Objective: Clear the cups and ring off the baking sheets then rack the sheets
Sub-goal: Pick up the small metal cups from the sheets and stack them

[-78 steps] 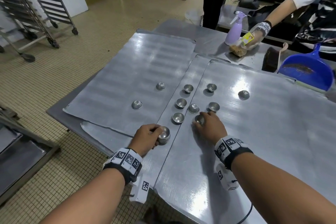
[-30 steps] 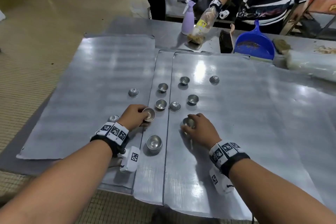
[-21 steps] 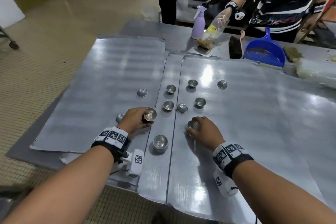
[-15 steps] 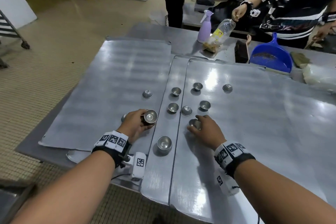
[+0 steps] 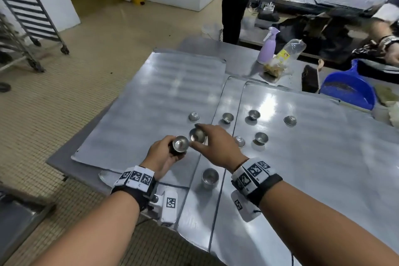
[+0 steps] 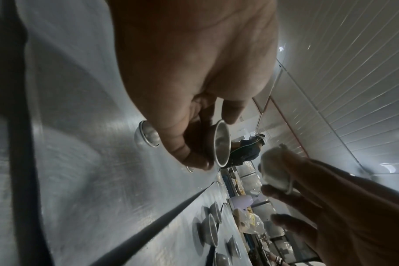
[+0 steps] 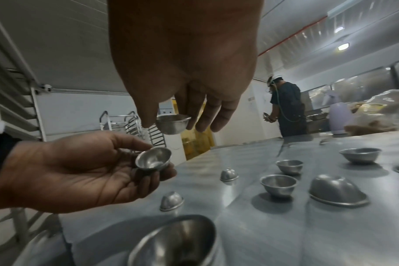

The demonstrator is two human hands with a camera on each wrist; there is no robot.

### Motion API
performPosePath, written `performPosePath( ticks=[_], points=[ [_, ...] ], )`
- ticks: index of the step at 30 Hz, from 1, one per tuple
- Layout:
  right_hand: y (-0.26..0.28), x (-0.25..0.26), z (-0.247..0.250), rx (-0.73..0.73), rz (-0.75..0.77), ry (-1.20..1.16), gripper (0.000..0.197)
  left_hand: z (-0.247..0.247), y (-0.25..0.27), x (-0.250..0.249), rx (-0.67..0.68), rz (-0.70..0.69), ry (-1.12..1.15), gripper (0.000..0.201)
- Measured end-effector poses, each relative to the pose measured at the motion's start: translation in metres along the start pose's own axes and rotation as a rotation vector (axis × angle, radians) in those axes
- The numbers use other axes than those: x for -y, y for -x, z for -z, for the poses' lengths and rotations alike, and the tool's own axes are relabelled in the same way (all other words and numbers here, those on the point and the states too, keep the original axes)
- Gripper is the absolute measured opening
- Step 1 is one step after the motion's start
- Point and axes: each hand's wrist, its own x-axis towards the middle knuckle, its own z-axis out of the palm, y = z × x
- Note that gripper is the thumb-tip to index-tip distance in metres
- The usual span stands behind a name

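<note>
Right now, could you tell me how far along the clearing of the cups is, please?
Early. A small stack of cups stands gathered near the front. The left hand and right hand each hold one cup. About six loose cups, like this one, remain; no sheets racked.

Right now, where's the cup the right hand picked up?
Head view: the right hand pinches the cup above the baking sheets, just right of the cup stack in the left hand.

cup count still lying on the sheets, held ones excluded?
8. Left sheet: two upside-down cups. Middle sheet: two. Right sheet: four. Nested cups may be hidden.
</note>
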Motion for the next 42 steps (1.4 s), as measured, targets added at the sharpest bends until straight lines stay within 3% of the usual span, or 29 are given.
performPosePath(
  ticks=[9,16,20,25,32,39,42],
  points=[
    [-0.012,0.027,-0.025,0.208,0.056,0.104,0.058,0.016,0.017,0.001,0.061,0.026,0.134,0.03],
    [-0.024,0.039,-0.039,0.251,0.094,0.068,0.063,0.042,0.023,-0.003,0.004,-0.015,0.149,0.024],
    [-0.052,0.031,-0.032,0.22,0.097,0.107,0.049,0.059,0.023,-0.007,-0.052,-0.019,0.155,0.026],
    [-0.095,0.023,-0.019,0.342,0.115,0.302,0.038,0.073,0.022,-0.012,-0.106,-0.014,0.185,0.023],
    [-0.131,0.027,-0.048,0.58,0.167,0.557,0.046,0.087,0.016,-0.01,-0.145,0.012,0.228,0.025],
    [-0.14,0.027,-0.088,0.739,0.24,0.577,0.043,0.087,0.008,-0.008,-0.16,0.047,0.279,0.029],
    [-0.142,0.023,-0.099,0.728,0.239,0.556,0.035,0.087,0.006,-0.008,-0.156,0.051,0.292,0.029]
  ],
)
